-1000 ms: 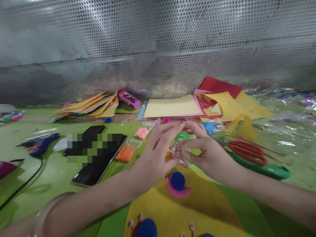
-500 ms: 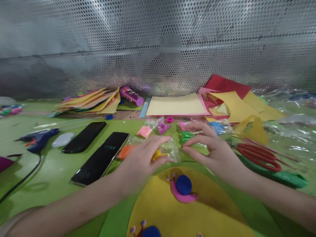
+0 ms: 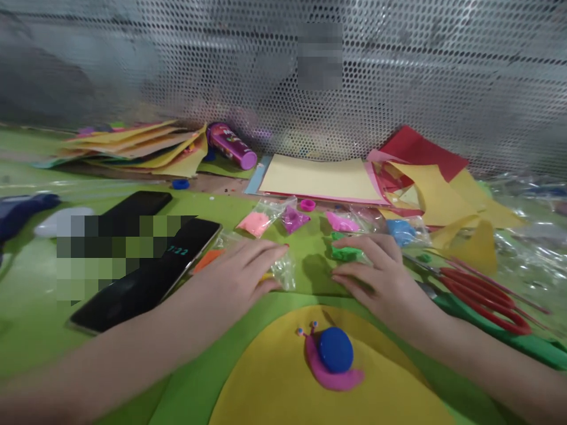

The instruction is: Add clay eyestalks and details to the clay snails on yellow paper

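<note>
My left hand (image 3: 241,268) lies flat on the green table cover, fingers stretched over a small clear plastic bag (image 3: 283,273) with yellow clay in it. My right hand (image 3: 376,274) rests palm down beside it, fingers extended, its fingertips at a bag of green clay (image 3: 344,252). Just in front of both hands a pink and blue clay snail (image 3: 332,357) sits on a yellow paper disc (image 3: 283,383).
Bags of pink (image 3: 254,223), purple (image 3: 293,218) and blue clay (image 3: 401,231) lie beyond the hands. Two black phones (image 3: 146,277) lie at left, red scissors (image 3: 478,289) at right. Stacks of coloured paper (image 3: 319,177) and a purple tube (image 3: 233,146) line the perforated metal wall.
Both hands have come down from holding the clear bag up between them. The left now presses it flat on the table; the right has let go and lies beside it.
</note>
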A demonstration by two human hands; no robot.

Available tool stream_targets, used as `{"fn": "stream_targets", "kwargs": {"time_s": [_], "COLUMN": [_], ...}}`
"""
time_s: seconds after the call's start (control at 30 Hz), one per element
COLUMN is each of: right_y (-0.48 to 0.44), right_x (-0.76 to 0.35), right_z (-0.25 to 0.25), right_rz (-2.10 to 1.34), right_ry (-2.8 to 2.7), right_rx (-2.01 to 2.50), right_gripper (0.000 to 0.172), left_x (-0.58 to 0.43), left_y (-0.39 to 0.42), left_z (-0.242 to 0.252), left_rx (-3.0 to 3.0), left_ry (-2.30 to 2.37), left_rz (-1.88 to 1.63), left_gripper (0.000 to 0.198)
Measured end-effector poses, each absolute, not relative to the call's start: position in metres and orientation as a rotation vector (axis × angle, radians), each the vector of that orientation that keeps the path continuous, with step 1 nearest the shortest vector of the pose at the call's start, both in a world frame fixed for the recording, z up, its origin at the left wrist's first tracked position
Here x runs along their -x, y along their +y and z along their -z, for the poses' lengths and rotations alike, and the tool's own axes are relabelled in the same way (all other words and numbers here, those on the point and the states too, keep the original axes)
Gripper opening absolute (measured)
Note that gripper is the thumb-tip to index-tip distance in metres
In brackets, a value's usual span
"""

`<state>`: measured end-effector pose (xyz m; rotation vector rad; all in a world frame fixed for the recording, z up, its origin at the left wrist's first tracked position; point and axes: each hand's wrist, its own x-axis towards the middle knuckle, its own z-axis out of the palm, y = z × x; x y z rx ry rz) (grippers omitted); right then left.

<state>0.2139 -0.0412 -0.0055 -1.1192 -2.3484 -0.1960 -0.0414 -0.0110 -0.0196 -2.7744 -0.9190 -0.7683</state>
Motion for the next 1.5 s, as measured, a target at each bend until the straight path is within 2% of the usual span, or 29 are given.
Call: {"fn": "stream_targets", "kwargs": {"time_s": [0.17,0.33,0.47,0.6,0.73,0.8,0.97,1.13,1.23,1.3,1.37,1.5], "right_y": [-0.054,-0.066,-0.068,-0.073,-0.078,-0.078,-0.072,-0.064,-0.060,-0.058,-0.059,-0.070], "right_x": [-0.212,-0.213,-0.211,-0.209,-0.209,-0.212,-0.222,-0.220,-0.215,-0.214,-0.214,-0.210], "right_z": [0.004,-0.007,-0.010,-0.009,-0.007,-0.009,-0.016,-0.019,-0.021,-0.021,-0.018,-0.013], "right_rz": [0.403,0.722,0.806,0.791,0.795,0.759,0.436,0.163,-0.077,-0.118,0.060,0.686], "right_ry": [-2.504,-2.695,-2.670,-2.703,-2.662,-2.695,-2.755,-2.579,-2.477,-2.441,-2.522,-2.725], "right_rx": [1.181,1.216,1.260,1.211,1.255,1.239,1.316,1.396,1.540,1.562,1.496,1.301], "right_gripper": [0.023,0.043,0.051,0.047,0.056,0.054,0.064,0.048,0.031,0.027,0.031,0.050], "left_x": [0.042,0.045,0.045,0.046,0.050,0.051,0.048,0.046,0.045,0.044,0.043,0.043], "left_y": [-0.009,-0.009,-0.009,-0.009,-0.007,-0.006,-0.007,-0.009,-0.012,-0.013,-0.014,-0.014], "left_z": [0.025,0.027,0.029,0.031,0.033,0.034,0.032,0.030,0.027,0.025,0.024,0.024], "left_rx": [2.774,2.772,2.730,2.705,2.732,2.741,2.739,2.755,2.763,2.759,2.741,2.733], "left_ry": [-0.957,-0.948,-0.953,-0.946,-0.955,-0.963,-0.933,-0.990,-1.036,-1.073,-1.094,-1.109], "left_rz": [0.580,0.529,0.468,0.426,0.417,0.417,0.447,0.462,0.445,0.441,0.429,0.410], "left_gripper": [0.041,0.042,0.043,0.044,0.045,0.045,0.045,0.045,0.041,0.041,0.042,0.041]}}
